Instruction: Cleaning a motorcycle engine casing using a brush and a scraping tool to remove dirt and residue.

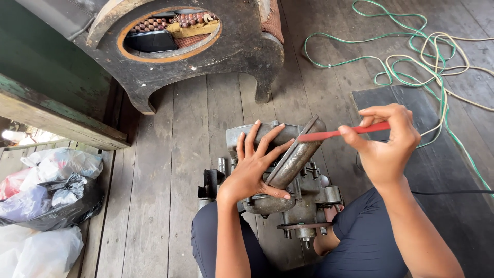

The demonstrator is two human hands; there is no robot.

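Left hand (pixel 252 172): spread flat, fingers open, pressed on the grey metal housing (pixel 288 170); it grasps nothing, apparently steadying the part.
Right hand (pixel 386 141): fingers pinched shut around one end of the red tool (pixel 342 133).
Tool axis: near horizontal, tip pointing left, meeting the housing's flange edge.
Housing location: propped between the person's knees on the plank floor (pixel 170 170), flange tilted up, likely for access.

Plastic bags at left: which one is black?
The black bag in the middle of the pile; a white bag lies above it, another white bag below, a reddish one at the left edge.
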